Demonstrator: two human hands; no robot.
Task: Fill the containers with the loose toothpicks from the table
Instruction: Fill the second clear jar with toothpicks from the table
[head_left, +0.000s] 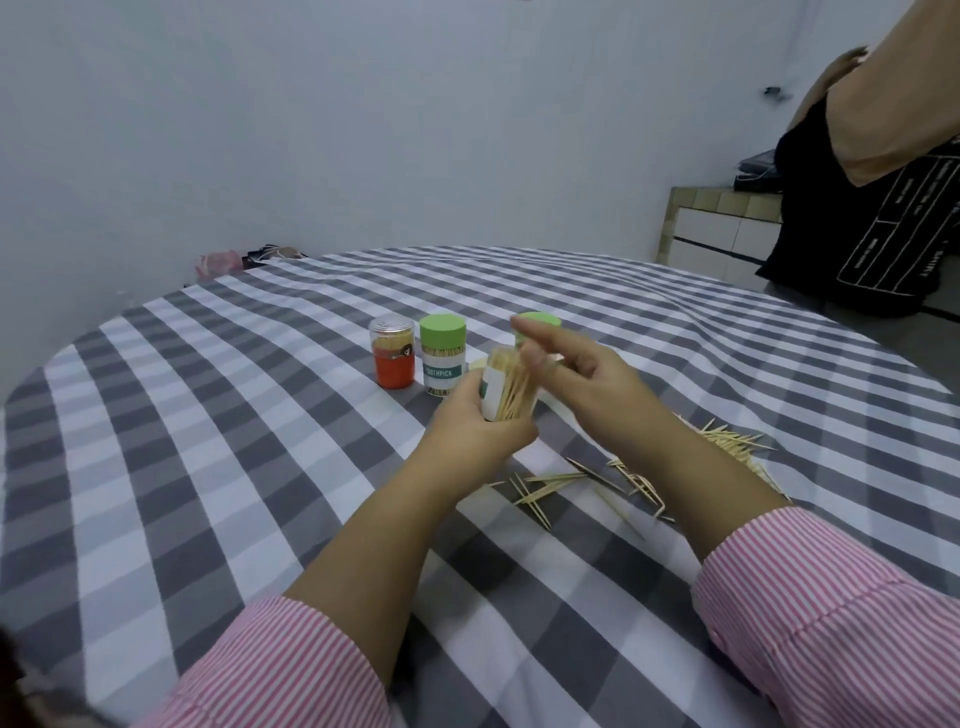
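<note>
My left hand (475, 431) grips an open clear toothpick container (506, 387), tilted and packed with toothpicks, above the table. Just right of the container's mouth is my right hand (576, 382), index finger stretched out, thumb near the toothpick tips and the other fingers curled; whether it pinches any toothpicks is unclear. Loose toothpicks (623, 475) lie scattered on the checked cloth below my right forearm and to its right. A green-lidded toothpick container (443, 356) and a red-labelled clear container (393, 352) stand behind my hands. Another green lid (540, 322) shows behind my right fingers.
The round table (260, 415) has a grey and white checked cloth. A person in a black shirt (872, 218) stands at the far right, by a tiled counter (717, 228). Pink and dark items (218, 262) lie beyond the table's far left edge.
</note>
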